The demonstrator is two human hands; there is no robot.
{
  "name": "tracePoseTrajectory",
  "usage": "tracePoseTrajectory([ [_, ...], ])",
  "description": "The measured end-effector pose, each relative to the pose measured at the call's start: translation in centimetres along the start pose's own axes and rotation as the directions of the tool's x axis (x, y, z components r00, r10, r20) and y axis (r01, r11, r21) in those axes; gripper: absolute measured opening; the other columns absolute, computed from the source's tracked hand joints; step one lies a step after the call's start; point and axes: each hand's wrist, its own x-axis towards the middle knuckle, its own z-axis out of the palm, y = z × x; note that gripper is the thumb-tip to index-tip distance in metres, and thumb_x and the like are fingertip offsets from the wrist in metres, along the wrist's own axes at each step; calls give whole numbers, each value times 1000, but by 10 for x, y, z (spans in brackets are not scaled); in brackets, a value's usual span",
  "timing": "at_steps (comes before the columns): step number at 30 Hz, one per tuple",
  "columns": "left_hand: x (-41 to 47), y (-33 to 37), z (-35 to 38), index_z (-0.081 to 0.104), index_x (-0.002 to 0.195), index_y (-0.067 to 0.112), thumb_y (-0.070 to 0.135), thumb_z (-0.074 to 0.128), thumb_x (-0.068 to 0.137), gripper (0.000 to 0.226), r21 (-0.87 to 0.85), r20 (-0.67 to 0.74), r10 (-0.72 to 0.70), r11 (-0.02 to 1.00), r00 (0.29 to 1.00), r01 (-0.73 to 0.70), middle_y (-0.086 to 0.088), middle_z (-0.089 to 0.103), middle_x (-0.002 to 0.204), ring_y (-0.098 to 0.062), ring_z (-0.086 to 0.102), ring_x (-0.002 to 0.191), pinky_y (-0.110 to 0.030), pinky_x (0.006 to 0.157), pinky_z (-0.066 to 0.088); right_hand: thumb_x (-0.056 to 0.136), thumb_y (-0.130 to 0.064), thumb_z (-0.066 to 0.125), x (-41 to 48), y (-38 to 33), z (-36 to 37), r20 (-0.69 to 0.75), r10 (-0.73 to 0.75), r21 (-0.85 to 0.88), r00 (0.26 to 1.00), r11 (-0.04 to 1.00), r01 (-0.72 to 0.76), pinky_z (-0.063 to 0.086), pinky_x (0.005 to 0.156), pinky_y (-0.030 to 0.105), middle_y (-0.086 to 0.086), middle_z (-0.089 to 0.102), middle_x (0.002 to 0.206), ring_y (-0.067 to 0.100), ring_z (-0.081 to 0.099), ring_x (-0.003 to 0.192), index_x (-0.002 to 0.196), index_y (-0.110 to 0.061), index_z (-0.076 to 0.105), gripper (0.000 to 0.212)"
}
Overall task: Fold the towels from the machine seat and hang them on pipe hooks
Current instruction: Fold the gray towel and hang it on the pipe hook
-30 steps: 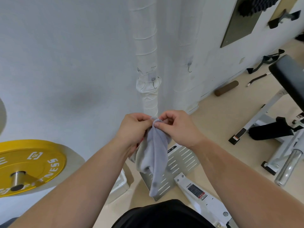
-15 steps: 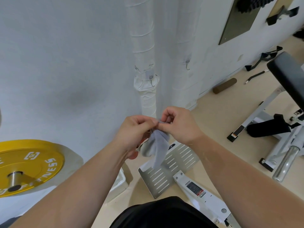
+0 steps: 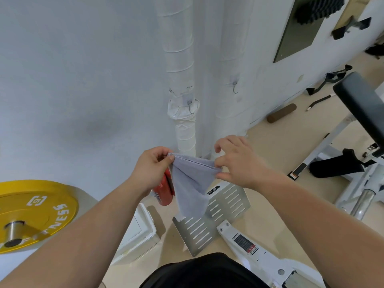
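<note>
Now my left hand [image 3: 150,169] and right hand [image 3: 239,163] each pinch a top corner of the grey towel [image 3: 191,183], which hangs between and below them.

Hands drawn apart: left hand [image 3: 152,170] shifted toward 9 o'clock, right hand [image 3: 239,162] toward 3 o'clock. Towel [image 3: 192,183], previously bunched between touching fingers, now stretched taut along top edge. Red item [image 3: 165,191] newly exposed behind left hand.
</note>
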Motion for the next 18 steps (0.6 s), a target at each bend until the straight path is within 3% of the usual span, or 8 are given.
tracePoseTrajectory([
  [2, 1, -5, 2, 72, 89, 11, 15, 60, 99, 16, -15, -35, -10, 1000, 999, 10, -10, 72, 85, -3, 59, 64, -32, 73, 53, 74, -47, 67, 2, 4, -3, -46, -26, -64, 999, 998, 23, 46, 87, 46, 1, 63, 105, 31, 60, 99, 75, -29, 74, 19],
  [4, 2, -7, 4, 71, 90, 9, 14, 59, 100, 16, -34, -50, -17, 999, 999, 15, -4, 68, 78, 0, 56, 60, -26, 68, 49, 85, -43, 62, 7, 6, -9, -71, 26, -25, 997, 999, -28, 48, 81, 44, 0, 66, 97, 30, 62, 92, 85, -25, 68, 19],
  [9, 9, -1, -1, 69, 89, 15, 16, 57, 101, 17, -37, -45, 28, 999, 999, -30, 2, 66, 79, -1, 55, 64, -22, 68, 48, 94, -35, 65, 13, 1, -25, 39, 209, 443, 977, 873, -205, 49, 76, 40, -2, 65, 82, 20, 56, 73, 88, -20, 55, 19],
  [12, 14, 12, -4, 69, 91, 13, 18, 57, 101, 16, -46, 3, 71, 996, 997, -71, 3, 69, 82, -5, 58, 72, -26, 76, 49, 88, -23, 75, 15, 6, -30, 13, 334, 678, 943, 690, -254, 48, 71, 35, 3, 64, 76, 19, 61, 72, 82, -21, 55, 20],
  [14, 18, 22, -5, 69, 92, 11, 16, 57, 101, 15, -103, 34, 93, 991, 995, -89, 0, 70, 83, -10, 61, 78, -32, 85, 50, 84, -17, 76, 17, 7, -32, 56, 385, 792, 921, 544, -276, 43, 65, 34, 18, 57, 70, 20, 50, 64, 84, -26, 55, 22],
  [16, 21, 34, -6, 69, 92, 8, 11, 57, 100, 14, -214, 72, 74, 975, 995, -57, -6, 67, 82, -16, 60, 79, -37, 87, 51, 81, -17, 73, 19, 4, -34, 106, 425, 880, 899, 381, -283, 45, 69, 38, 30, 61, 77, 27, 53, 66, 94, -36, 58, 28],
  [18, 23, 48, -8, 69, 95, 5, 6, 58, 96, 12, -246, 144, 58, 969, 988, -21, -9, 65, 82, -17, 58, 76, -36, 80, 50, 85, -14, 73, 18, 0, -33, 145, 455, 932, 879, 235, -275, 54, 82, 45, 25, 71, 87, 38, 67, 81, 107, -43, 58, 39],
])
